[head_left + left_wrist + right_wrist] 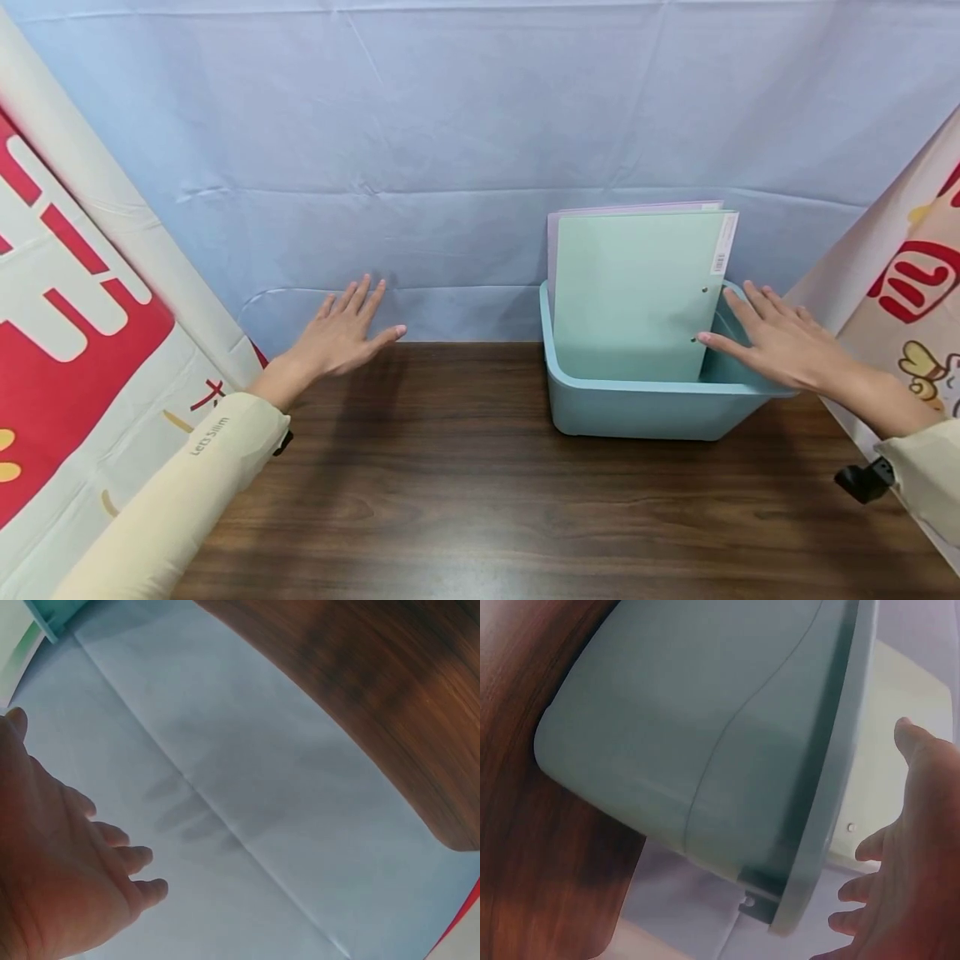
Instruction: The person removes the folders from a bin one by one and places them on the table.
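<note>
A teal plastic bin (637, 412) stands at the right of the brown wooden table. Inside it a pale green file folder (633, 292) leans upright, with a lilac folder (552, 250) just behind. My right hand (787, 342), fingers spread and holding nothing, hovers over the bin's right end. The right wrist view shows that hand (911, 855) beside the rim, with the green folder (889, 742) beyond. Out to the left, my left hand (337, 333) is raised with its fingers extended and nothing in it. Its shadow falls on the blue cloth (225, 787) in the left wrist view.
Blue cloth (450, 125) hangs along the table's back edge. A red and white printed banner (90, 333) borders the left side, and another printed banner (915, 308) the right. The wooden tabletop (465, 492) stretches in front of the bin.
</note>
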A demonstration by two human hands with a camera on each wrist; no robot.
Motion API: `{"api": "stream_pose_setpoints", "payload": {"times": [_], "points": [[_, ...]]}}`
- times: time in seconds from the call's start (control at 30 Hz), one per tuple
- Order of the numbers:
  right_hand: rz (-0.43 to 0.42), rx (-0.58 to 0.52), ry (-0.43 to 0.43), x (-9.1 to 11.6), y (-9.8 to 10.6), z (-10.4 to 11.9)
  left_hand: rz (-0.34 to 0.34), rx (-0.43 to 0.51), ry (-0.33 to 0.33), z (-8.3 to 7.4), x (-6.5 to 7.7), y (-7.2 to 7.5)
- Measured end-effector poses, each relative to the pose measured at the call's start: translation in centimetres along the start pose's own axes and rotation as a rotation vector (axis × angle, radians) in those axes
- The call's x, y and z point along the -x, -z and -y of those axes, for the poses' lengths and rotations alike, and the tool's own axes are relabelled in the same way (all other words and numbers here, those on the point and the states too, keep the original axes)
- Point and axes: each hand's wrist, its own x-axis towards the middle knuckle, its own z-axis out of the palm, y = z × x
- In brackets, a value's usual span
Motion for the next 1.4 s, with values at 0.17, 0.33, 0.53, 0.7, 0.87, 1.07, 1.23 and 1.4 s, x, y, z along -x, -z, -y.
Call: {"api": "stream_pose_setpoints", "payload": {"times": [0.17, 0.33, 0.53, 0.7, 0.87, 1.07, 1.23, 1.4], "points": [[0.011, 0.004, -0.001, -0.1, -0.1, -0.5, -0.027, 0.025, -0.03, -0.6, -0.5, -0.4], [0.021, 0.001, 0.017, -0.5, -0.3, -1.3, -0.053, 0.05, -0.052, -1.3, -1.1, -1.0], [0.022, -0.058, 0.055, -1.1, -0.5, -2.3, -0.093, 0.087, -0.11, -2.7, -1.7, -1.3], [0.015, -0.105, 0.053, -1.6, -0.8, -3.0, -0.113, 0.126, -0.141, -3.7, -2.2, -1.2], [0.015, -0.134, 0.066, -2.3, -1.1, -3.5, -0.118, 0.15, -0.155, -4.7, -2.7, -1.1], [0.027, -0.16, 0.062, -2.7, -1.9, -4.0, -0.135, 0.19, -0.194, -5.9, -3.4, -1.6], [0.031, -0.16, 0.052, -2.9, -2.4, -4.1, -0.143, 0.238, -0.215, -6.5, -3.9, -2.1], [0.019, -0.17, 0.048, -3.0, -2.6, -4.0, -0.156, 0.281, -0.242, -7.1, -4.5, -2.3]]}}
